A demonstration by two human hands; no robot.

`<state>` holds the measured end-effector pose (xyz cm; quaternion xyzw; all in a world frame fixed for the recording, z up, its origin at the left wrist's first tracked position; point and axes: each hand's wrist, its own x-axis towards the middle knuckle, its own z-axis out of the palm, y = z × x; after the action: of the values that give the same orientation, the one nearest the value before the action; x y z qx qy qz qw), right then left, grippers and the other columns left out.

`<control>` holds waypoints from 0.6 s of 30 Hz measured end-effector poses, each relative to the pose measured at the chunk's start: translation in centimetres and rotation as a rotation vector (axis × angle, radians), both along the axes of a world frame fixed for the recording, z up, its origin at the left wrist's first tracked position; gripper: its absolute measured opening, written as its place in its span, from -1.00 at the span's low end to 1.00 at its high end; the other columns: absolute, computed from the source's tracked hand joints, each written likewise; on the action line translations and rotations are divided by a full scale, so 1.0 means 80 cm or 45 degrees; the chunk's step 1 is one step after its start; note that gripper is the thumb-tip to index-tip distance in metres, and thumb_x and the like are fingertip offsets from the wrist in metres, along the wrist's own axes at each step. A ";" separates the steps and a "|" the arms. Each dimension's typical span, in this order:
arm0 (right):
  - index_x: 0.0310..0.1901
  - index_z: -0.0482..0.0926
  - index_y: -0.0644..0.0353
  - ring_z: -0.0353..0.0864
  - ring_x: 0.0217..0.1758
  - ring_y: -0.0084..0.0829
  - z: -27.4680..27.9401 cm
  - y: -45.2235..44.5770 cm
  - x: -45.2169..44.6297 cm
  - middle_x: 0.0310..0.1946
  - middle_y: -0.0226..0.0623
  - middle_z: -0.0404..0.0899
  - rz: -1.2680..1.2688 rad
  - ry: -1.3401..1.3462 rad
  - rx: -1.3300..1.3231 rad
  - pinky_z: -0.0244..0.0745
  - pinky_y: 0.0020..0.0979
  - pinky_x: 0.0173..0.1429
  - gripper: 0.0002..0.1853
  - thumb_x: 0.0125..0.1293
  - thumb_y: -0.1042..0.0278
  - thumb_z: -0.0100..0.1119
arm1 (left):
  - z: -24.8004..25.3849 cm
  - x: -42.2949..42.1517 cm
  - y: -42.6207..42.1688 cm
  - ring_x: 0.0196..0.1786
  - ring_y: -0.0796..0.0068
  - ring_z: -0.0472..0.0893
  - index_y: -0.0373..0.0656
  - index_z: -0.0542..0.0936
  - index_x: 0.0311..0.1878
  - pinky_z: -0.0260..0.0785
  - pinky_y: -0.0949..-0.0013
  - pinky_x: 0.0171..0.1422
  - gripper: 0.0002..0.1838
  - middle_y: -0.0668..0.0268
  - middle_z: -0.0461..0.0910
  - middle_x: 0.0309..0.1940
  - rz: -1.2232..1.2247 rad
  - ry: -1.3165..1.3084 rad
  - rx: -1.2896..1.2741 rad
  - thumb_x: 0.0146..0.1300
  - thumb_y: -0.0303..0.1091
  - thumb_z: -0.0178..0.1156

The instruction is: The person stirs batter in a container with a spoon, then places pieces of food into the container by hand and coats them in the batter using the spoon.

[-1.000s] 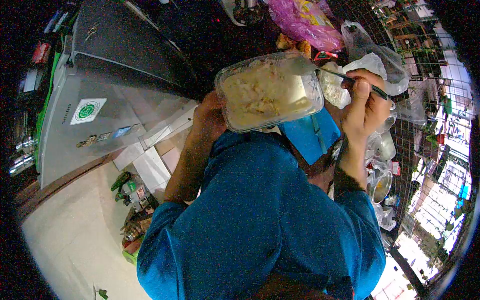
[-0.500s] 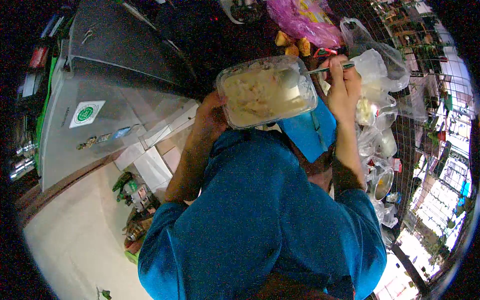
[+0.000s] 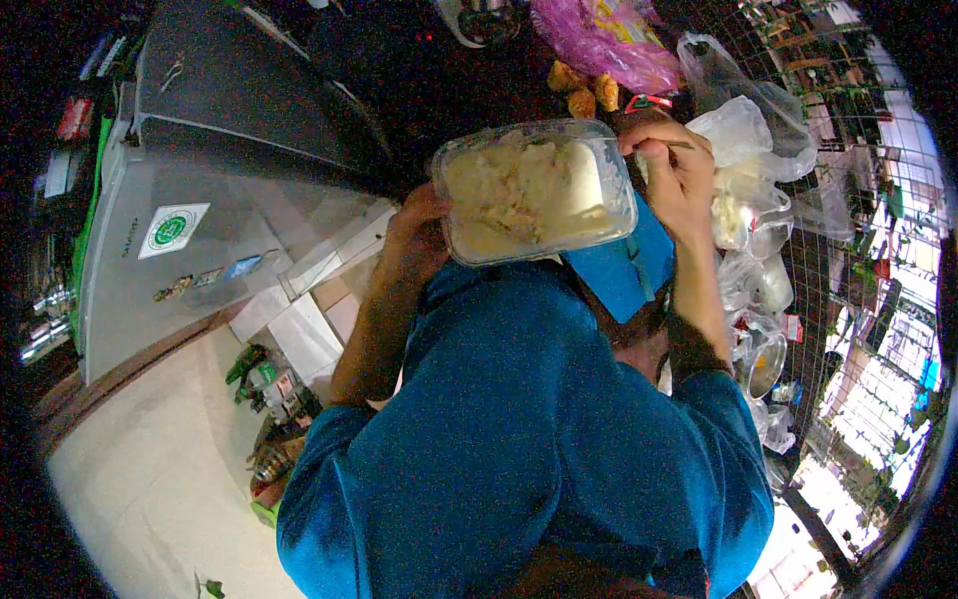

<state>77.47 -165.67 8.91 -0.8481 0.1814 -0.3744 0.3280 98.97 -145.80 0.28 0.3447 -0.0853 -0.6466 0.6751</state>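
Note:
A clear rectangular plastic container (image 3: 499, 235) holds a pale, lumpy, creamy mixture with a smooth whitish block at its right side. My left hand (image 3: 423, 228) grips the container's left edge, fingers partly hidden behind it. At the right edge, my right hand (image 3: 679, 175) is closed around a utensil, of which only a short part of the handle shows between the fingers. The utensil's far end cannot be made out. Below the container's right side is a blue flat item (image 3: 624, 270).
A grey refrigerator (image 3: 230, 150) stands at the left. Purple plastic bag (image 3: 609, 45), several yellow-brown pieces (image 3: 582, 100) and a clear bag (image 3: 748, 90) lie beyond the container. Clear cups and bags (image 3: 763, 349) line the right side by a wire grid. Bottles (image 3: 274, 384) stand on the floor.
My right hand has moved left and closer to the container's right edge. The utensil's blade, earlier visible over the mixture, no longer shows clearly. My left hand keeps its hold.

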 end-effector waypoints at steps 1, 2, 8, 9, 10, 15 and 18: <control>-0.33 0.55 0.34 0.52 -0.41 -0.45 0.001 0.001 -0.001 -0.49 -0.30 0.56 0.000 0.000 -0.001 0.41 -0.43 -0.25 -0.65 0.44 0.18 -0.01 | 0.000 0.001 0.000 0.15 0.19 0.53 -0.35 0.38 0.20 0.38 0.19 0.27 -0.38 0.08 0.50 0.12 -0.005 -0.006 -0.004 0.07 -0.22 0.17; -0.34 0.54 0.34 0.50 -0.43 -0.45 0.003 0.003 -0.003 -0.50 -0.30 0.56 -0.077 0.019 0.042 0.39 -0.43 -0.28 -0.64 0.44 0.18 -0.02 | 0.001 0.002 0.000 0.14 0.19 0.53 -0.35 0.38 0.20 0.38 0.19 0.26 -0.37 0.09 0.50 0.12 -0.007 -0.013 -0.007 0.07 -0.22 0.18; -0.38 0.52 0.32 0.42 -0.46 -0.49 0.018 0.008 -0.018 -0.49 -0.28 0.54 -0.176 0.058 0.096 0.32 -0.46 -0.34 -0.62 0.45 0.16 -0.04 | 0.003 0.005 -0.001 0.13 0.20 0.54 -0.34 0.39 0.20 0.40 0.20 0.25 -0.34 0.09 0.51 0.11 -0.029 -0.043 -0.028 0.02 -0.20 0.20; -0.38 0.51 0.31 0.42 -0.44 -0.51 0.022 0.009 -0.018 -0.47 -0.27 0.54 -0.178 0.053 0.065 0.31 -0.47 -0.33 -0.63 0.45 0.16 -0.04 | 0.004 0.007 -0.001 0.13 0.20 0.54 -0.34 0.39 0.20 0.40 0.20 0.24 -0.33 0.09 0.51 0.11 -0.031 -0.053 -0.032 0.01 -0.20 0.21; -0.37 0.51 0.31 0.42 -0.42 -0.51 0.024 0.009 -0.018 -0.46 -0.27 0.54 -0.169 0.031 -0.004 0.31 -0.47 -0.32 -0.63 0.46 0.17 -0.06 | 0.004 0.007 -0.001 0.12 0.20 0.54 -0.34 0.39 0.20 0.40 0.20 0.24 -0.33 0.10 0.51 0.11 -0.035 -0.063 -0.041 0.00 -0.20 0.21; -0.38 0.57 0.27 0.50 -0.42 -0.43 0.012 0.001 -0.006 -0.46 -0.27 0.59 -0.183 -0.096 0.024 0.37 -0.42 -0.30 -0.65 0.40 0.16 -0.05 | 0.010 0.008 -0.003 0.12 0.20 0.54 -0.34 0.39 0.20 0.41 0.21 0.23 -0.30 0.10 0.52 0.10 -0.044 -0.104 -0.060 -0.03 -0.19 0.23; -0.38 0.57 0.24 0.49 -0.42 -0.45 0.012 0.007 0.000 -0.48 -0.28 0.57 -0.133 0.004 0.114 0.35 -0.44 -0.30 -0.62 0.41 0.11 -0.07 | 0.015 0.009 -0.003 0.13 0.19 0.53 -0.34 0.38 0.22 0.41 0.21 0.23 -0.30 0.10 0.51 0.10 -0.052 -0.104 -0.039 -0.02 -0.20 0.22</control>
<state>77.50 -165.10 9.84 -0.8227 0.2427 -0.3811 0.3451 99.68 -146.07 1.49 0.3586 -0.1294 -0.6442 0.6630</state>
